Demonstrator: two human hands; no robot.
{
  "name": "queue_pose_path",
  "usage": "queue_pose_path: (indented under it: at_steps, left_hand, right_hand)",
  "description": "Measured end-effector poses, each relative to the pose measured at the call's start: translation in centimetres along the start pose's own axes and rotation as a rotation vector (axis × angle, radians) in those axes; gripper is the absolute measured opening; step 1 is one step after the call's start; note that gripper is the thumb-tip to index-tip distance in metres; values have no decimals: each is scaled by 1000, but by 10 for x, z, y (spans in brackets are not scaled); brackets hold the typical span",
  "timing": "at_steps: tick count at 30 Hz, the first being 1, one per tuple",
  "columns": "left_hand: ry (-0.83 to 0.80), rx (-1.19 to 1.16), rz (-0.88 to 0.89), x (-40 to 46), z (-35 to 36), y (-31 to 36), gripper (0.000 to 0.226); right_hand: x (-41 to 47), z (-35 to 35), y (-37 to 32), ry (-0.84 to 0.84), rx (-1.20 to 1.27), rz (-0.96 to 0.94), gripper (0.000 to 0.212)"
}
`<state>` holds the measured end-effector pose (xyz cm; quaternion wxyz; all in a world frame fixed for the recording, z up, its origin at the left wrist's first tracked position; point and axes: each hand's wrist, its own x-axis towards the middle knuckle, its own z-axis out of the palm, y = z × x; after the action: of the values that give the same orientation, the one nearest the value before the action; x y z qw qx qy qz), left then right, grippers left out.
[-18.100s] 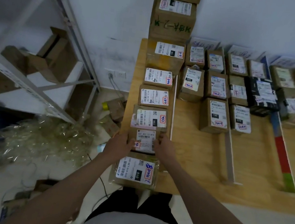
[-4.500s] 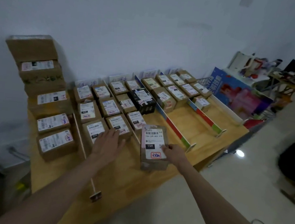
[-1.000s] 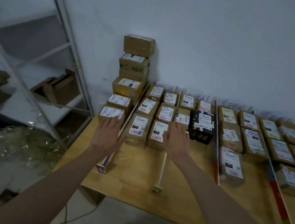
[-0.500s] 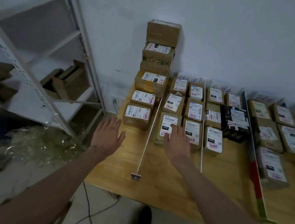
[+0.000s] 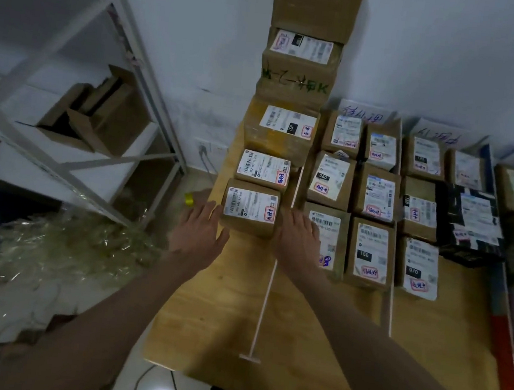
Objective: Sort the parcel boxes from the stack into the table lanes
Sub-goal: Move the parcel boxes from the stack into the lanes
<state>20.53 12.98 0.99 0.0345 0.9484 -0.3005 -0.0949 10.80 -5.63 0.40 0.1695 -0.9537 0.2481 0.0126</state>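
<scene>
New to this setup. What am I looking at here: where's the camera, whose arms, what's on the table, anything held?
There is no robot: one wide-angle camera sits on a person's head, looking forward and down, so the two bare arms are theirs. The left hand and the right hand are open, on either side of the nearest parcel box in the left-hand row, holding nothing yet. Behind it more boxes rise into a stack against the wall. The wooden table is split by thin white dividers into lanes, already filled with labelled boxes. A metal shelf stands at the left.
</scene>
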Motion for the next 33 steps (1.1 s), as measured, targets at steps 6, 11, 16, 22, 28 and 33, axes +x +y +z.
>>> queue_pose_path:
  at_steps: [6, 11, 16, 22, 28, 33]
  left_hand:
    - [-53, 2, 87, 38, 27, 7, 56]
    - [11, -10, 117, 40, 42, -6, 52]
    - [-29, -44, 81, 40, 45, -20, 55]
    - [-116, -98, 202, 55, 42, -18, 59]
    - [-137, -181, 177, 57, 42, -22, 67]
    - [-132, -179, 68, 43, 38, -24, 66]
  right_hand:
    - [38, 28, 1, -120, -105, -68, 65]
    - [23, 46, -2, -39, -50, -72, 50]
    - [-7, 54, -22, -50, 94, -57, 33]
    - [-14, 54, -42, -104, 342, 81, 16]
    - [9, 52, -47, -158, 617, 403, 44]
    - [23, 57, -42, -347, 628, 526, 38]
